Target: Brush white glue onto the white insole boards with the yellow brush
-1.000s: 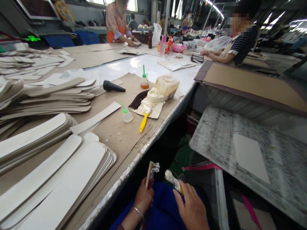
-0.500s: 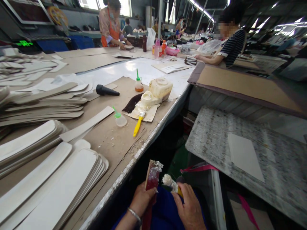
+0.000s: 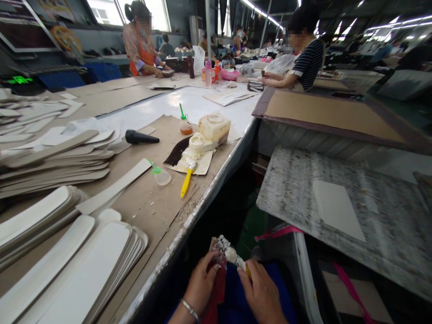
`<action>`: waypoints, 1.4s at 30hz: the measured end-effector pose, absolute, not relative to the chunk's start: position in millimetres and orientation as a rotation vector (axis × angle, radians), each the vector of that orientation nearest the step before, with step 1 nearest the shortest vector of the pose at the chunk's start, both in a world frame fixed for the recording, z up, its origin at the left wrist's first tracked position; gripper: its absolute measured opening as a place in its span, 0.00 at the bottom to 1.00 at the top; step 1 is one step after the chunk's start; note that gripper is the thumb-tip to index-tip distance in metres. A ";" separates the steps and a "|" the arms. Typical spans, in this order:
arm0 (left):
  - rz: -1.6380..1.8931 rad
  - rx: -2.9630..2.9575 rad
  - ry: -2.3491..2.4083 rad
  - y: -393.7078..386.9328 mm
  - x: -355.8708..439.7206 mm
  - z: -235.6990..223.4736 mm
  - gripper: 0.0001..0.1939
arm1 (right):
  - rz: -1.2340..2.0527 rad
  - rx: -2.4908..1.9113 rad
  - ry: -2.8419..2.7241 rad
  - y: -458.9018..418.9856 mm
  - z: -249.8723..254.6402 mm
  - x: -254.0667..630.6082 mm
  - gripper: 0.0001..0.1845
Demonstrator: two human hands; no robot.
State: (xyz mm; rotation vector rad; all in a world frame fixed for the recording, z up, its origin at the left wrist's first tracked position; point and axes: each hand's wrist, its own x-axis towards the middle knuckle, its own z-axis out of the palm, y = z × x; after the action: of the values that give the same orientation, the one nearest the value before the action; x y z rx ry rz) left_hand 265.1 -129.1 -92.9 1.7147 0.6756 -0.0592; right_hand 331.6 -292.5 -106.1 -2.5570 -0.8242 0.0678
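My left hand [image 3: 201, 283] is closed round a dark red piece [image 3: 219, 281] whose top end is caked with white glue. My right hand [image 3: 261, 292] grips a small yellow-handled brush [image 3: 236, 259], and its white bristles press against that glued end. Both hands sit low in my lap over blue cloth, just off the table edge [image 3: 189, 222]. On the table lie a second yellow-handled brush [image 3: 186, 181], a crusted glue jug [image 3: 211, 130] and a small green-capped bottle [image 3: 159, 173].
Stacks of long white and beige cut pieces [image 3: 67, 252] fill the table's left. A black cone [image 3: 139, 137] and an orange glue bottle [image 3: 185, 124] lie farther back. A speckled board [image 3: 337, 198] with a white sheet stands at the right. Other people work at the far end.
The brush and the dark red piece have come together; they were apart a second ago. My view has shifted so the table items sit further left and lower.
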 end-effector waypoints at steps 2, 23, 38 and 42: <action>-0.071 1.788 0.690 -129.6 263.8 -92.1 0.14 | 0.082 -2.558 -0.891 -296.8 -104.7 332.5 0.19; -0.157 1.989 0.638 -134.4 259.4 -72.8 0.12 | -0.079 -2.503 -1.237 -297.1 -89.1 329.5 0.18; -0.113 1.986 0.801 -116.0 244.8 -101.4 0.12 | 0.041 -2.688 -1.042 -310.3 -62.1 336.3 0.14; -0.092 1.906 0.687 -128.7 256.1 -87.3 0.12 | 0.110 -2.657 -1.096 -302.7 -69.7 335.3 0.11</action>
State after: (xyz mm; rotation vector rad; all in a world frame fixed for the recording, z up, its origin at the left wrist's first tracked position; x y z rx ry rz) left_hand 256.1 -128.7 -87.3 1.9061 0.6866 -0.0921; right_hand 335.3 -302.7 -69.7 -2.6575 -1.0964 0.1100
